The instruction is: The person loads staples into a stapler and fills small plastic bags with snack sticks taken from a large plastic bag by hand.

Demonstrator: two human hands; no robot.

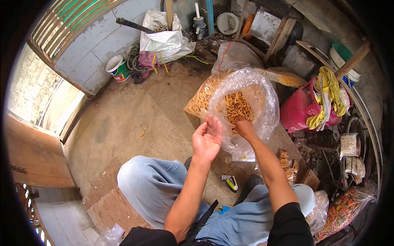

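A large clear plastic bag [269, 96] stands with its mouth spread wide before me. Thin golden-brown snack sticks [238, 104] fill it. My right hand [245, 128] reaches into the mouth, its fingers curled among the sticks and partly hidden by them. At the bag's near left rim, my left hand [207, 139] is held palm up, with the thumb apart and the fingers extended. Thin clear plastic overlaps its fingertips; whether this is a separate small bag I cannot tell. Below, a green-and-black tool [232, 184] lies on the floor by my foot.
Small filled packets [289, 168] lie right of my knee. Farther right are a red container [301, 107] draped with yellow cloth and a bag of colourful pieces [344, 211]. A paint bucket [117, 68] and a white sack [164, 39] stand by the back wall. Crumbs [143, 132] lie on the floor.
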